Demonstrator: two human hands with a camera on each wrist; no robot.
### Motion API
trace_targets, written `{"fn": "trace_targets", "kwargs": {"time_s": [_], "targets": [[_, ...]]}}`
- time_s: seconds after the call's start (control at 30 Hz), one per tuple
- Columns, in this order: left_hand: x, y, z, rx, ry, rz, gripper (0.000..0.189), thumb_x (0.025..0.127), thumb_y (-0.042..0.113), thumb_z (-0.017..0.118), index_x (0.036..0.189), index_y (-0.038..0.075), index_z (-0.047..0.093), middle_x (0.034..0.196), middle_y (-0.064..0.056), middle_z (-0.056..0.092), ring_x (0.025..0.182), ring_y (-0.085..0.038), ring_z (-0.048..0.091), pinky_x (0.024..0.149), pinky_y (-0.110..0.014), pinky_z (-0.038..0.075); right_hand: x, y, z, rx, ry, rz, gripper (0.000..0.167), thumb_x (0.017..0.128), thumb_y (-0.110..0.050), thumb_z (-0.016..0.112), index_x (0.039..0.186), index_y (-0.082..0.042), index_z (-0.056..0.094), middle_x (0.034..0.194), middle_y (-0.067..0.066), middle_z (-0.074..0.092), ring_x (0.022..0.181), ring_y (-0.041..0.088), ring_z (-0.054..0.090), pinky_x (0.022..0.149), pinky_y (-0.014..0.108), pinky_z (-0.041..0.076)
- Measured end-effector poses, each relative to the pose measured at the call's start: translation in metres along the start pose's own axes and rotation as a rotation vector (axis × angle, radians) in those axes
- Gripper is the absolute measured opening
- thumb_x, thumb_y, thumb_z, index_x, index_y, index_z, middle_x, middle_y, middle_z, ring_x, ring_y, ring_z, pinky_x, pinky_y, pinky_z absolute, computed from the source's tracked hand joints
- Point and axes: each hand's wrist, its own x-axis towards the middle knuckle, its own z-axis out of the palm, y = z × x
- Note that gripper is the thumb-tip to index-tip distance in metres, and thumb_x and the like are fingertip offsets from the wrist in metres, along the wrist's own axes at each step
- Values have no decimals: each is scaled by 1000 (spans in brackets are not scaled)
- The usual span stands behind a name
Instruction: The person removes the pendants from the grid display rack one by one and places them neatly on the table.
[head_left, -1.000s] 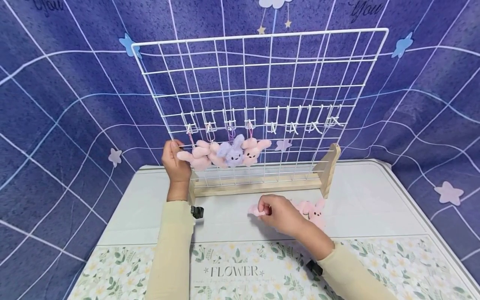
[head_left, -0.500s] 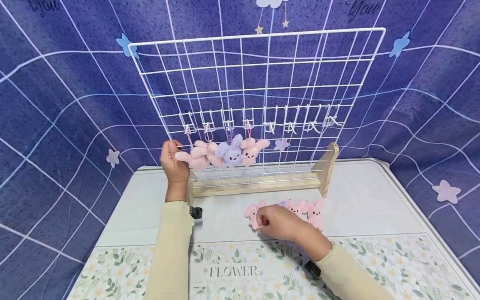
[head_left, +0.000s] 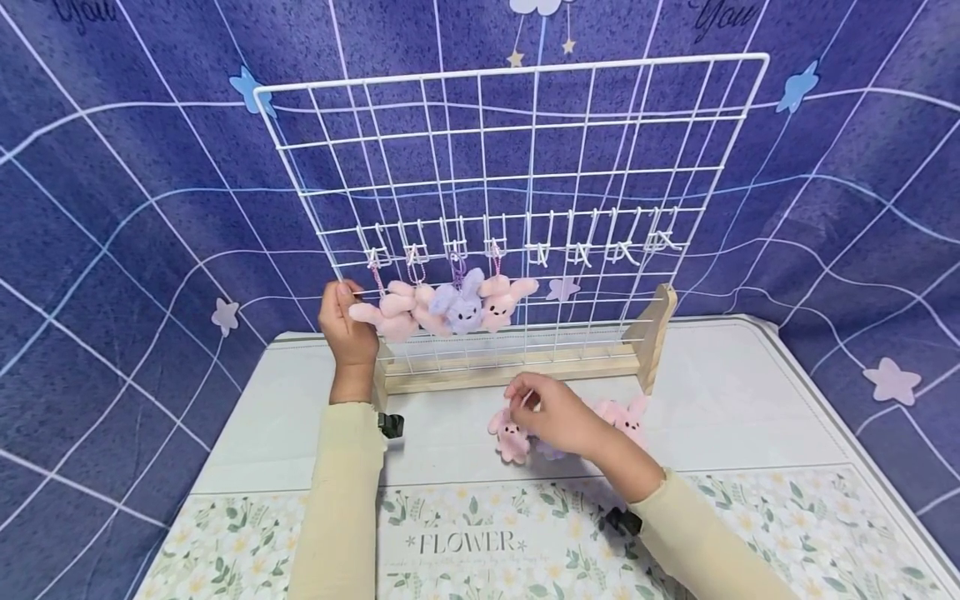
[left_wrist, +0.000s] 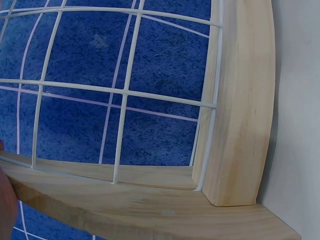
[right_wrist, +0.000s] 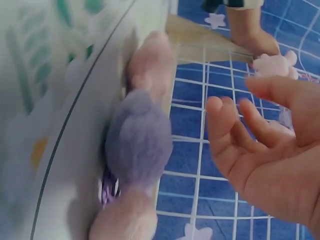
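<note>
My left hand (head_left: 350,329) grips the left edge of a white wire grid rack (head_left: 558,172) on a wooden base. Only a bit of a finger (left_wrist: 7,205) shows in the left wrist view. My right hand (head_left: 558,414) is just above the table, its fingers loosely bent and thumb apart, holding nothing. Beside its fingertips a pink plush bunny keychain (head_left: 513,442) lies face up. A purple bunny keychain (right_wrist: 139,140) lies between pink ones in the right wrist view; in the head view my hand mostly covers it.
Several bunny keychains hang from hooks on the rack's left half, including a purple one (head_left: 461,308). Bare white hooks (head_left: 581,254) line the right half. Another pink bunny (head_left: 630,421) lies beyond my right wrist. A flowered mat (head_left: 472,542) covers the table front.
My right hand held the pink bunny keychain, then let it go face up on the table and lifted slightly. My left hand keeps its grip on the rack.
</note>
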Motion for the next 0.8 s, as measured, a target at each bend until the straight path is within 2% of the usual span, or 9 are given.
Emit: {"fn": "trace_targets", "kwargs": {"time_s": [0.07,0.17,0.27,0.33,0.43,0.57,0.7,0.8], "targets": [[0,0,0,4,-1,-3,31,108,5,41,89,-12,59,75,15,48,68,4,44,67,-15,34,6,-2,-1,137,48,11,24,98,-3,63,122,-1,64,111,16,70,95,19,66,80,28,58],[-1,0,2,18,7,-20,31,108,5,40,89,-12,57,75,18,46,68,5,42,67,-15,33,15,-5,-2,384,100,64,41,100,-3,59,140,1,53,133,24,63,104,20,69,88,38,62],[-1,0,3,17,19,-40,32,108,4,39,89,-16,55,74,21,44,67,6,40,66,-15,31,23,-10,-4,623,139,128,55,101,-3,53,154,-2,40,147,23,54,109,19,71,88,41,64],[-1,0,3,12,24,-52,33,108,5,39,89,-17,55,74,21,44,66,6,39,65,-15,30,29,-13,-4,745,160,155,61,102,-3,51,160,-6,33,153,21,49,113,21,71,89,37,63],[-1,0,2,10,23,-62,34,109,6,40,88,-16,55,74,21,45,67,5,41,66,-15,32,34,-17,-3,874,171,155,66,103,-3,48,164,-9,24,161,19,42,128,32,66,92,34,61],[-1,1,2,3,12,-54,35,109,11,42,87,-12,56,74,20,47,67,3,43,65,-16,34,40,-22,-2,996,173,147,68,105,-4,46,167,-11,17,169,19,33,147,43,50,100,35,60],[-1,-1,1,-7,10,-32,36,109,13,42,87,-12,56,74,19,47,67,2,43,65,-17,34,45,-26,-1,1126,172,144,69,107,-4,43,168,-12,11,173,18,20,155,43,39,112,41,54],[0,-2,1,-6,10,-25,37,109,14,42,87,-12,55,73,20,46,66,3,42,64,-16,33,48,-28,0,1221,177,143,66,110,-5,42,167,-13,11,162,14,29,156,42,37,118,45,48]]}}
